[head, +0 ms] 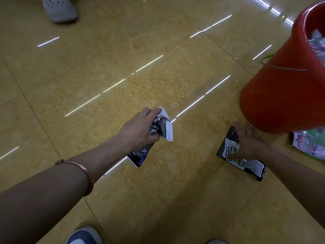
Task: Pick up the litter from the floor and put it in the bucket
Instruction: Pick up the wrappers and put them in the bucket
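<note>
My left hand is shut on a crumpled bunch of black and white wrappers, held above the yellow tiled floor; a dark wrapper end hangs below the palm. My right hand lies flat with fingers spread on black and white wrappers that rest on the floor. Whether it grips them I cannot tell. A red bucket stands just behind the right hand at the right edge, with litter showing inside near its rim.
A pink and green packet lies on the floor beside the bucket's base. Another person's grey perforated shoe is at the top left. My own shoe shows at the bottom edge.
</note>
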### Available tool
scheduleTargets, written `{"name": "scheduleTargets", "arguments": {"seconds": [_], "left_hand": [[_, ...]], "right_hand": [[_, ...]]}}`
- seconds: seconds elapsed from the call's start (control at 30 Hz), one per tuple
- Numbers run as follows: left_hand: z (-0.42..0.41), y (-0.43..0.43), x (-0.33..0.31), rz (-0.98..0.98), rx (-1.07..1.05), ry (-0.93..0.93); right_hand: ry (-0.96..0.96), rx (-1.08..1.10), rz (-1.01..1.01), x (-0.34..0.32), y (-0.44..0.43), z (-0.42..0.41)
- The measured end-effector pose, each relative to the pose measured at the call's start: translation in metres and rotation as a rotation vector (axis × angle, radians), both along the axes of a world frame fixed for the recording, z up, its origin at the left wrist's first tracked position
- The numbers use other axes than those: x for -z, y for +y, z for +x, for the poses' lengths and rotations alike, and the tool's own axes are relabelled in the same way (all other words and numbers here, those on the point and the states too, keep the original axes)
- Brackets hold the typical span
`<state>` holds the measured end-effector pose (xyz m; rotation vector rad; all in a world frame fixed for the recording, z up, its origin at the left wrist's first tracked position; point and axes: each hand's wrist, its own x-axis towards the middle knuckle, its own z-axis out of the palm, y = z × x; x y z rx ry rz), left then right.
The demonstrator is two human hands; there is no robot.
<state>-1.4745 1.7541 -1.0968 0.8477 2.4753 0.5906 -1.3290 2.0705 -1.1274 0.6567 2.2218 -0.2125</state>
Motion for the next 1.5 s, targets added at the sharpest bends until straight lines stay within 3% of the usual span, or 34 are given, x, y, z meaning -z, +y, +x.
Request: {"name": "scheduleTargets", "arguments": {"seconds": [0.47, 0.83, 1.0, 1.2, 1.5], "left_hand": [[0.022, 0.053, 0.020, 0.027, 0.143, -0.035], [0.041, 0.073, 0.020, 0.030, 0.227, -0.056], [0.041, 0.064, 0.019, 0.019, 0.221, -0.061], [0.031, 0.052, 0.013, 0.082, 0.157, -0.075], [0.000, 0.038, -0.048, 0.332, -0.026, -0.083]], "right_hand": [[-0.109, 0.009, 0.051, 0.017, 0.023, 0.047], [0.112, -0.161, 0.199, 0.032, 0.009, 0.067], [0.173, -0.081, 0.098, 0.028, -0.019, 0.051], [0.484, 0.124, -0.194, -0.006, -0.061, 0.003], [0.623, 0.194, -0.242, -0.074, -0.077, -0.034]]}}
